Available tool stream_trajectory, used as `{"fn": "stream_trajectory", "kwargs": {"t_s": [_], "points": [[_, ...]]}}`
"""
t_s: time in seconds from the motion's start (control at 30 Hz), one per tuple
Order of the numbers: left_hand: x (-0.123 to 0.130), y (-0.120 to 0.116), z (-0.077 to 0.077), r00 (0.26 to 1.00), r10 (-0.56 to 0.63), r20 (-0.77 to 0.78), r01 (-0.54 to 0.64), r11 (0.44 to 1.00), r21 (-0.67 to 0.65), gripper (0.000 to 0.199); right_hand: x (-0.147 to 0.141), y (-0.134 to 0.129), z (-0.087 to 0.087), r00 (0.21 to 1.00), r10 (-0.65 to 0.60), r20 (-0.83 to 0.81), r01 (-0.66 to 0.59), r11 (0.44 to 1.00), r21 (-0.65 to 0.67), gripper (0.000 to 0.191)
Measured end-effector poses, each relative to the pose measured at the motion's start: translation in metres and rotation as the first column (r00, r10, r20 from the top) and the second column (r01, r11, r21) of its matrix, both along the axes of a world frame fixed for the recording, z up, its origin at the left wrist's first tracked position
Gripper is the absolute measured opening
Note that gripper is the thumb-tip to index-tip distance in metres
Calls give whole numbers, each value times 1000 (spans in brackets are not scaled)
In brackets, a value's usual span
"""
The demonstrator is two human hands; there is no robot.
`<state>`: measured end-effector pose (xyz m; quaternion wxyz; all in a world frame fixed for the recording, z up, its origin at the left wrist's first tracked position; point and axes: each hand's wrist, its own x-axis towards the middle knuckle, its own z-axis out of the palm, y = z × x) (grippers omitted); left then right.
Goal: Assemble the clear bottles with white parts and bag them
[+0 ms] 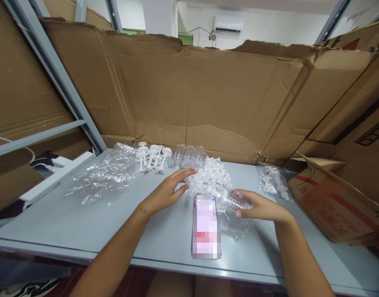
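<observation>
My left hand (170,189) reaches over the table with its fingers stretched out and apart, the fingertips at the left edge of a heap of small white plastic parts (212,175). Nothing shows in its grasp. To the right of the heap, my right hand (262,205) has its thumb and fingers on either side of a clear ridged plastic piece (237,202), gripping it. Crumpled clear plastic film (235,227) lies beneath that hand. Between both hands a phone (206,227) lies flat, its screen lit and blurred out.
Behind the heap stand white spool-like stands (154,156) and clear plastic cups (189,156). Clear plastic bags (105,173) lie left; a filled bag (273,180) lies right. A power strip (58,177) runs along the left edge. Cardboard (189,95) walls the back; a carton (338,206) stands right.
</observation>
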<state>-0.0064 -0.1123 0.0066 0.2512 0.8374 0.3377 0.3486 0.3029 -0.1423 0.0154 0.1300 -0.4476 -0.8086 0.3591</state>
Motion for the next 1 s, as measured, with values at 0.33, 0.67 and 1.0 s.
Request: {"fn": "stream_trajectory", "kwargs": {"t_s": [0.33,0.67,1.0], "points": [[2,-9,5,982,-94,161,130,965,-229,45,0,0,-1,999,-24,-33,25,999,30,46],[11,-11,-1,873,-108,476,215,961,-177,31,-7,-1,-1,997,15,-79,-13,1000,17,46],[7,-8,2,865,217,453,-253,967,20,36,-8,-4,-1,976,-141,-168,159,983,97,53]]}}
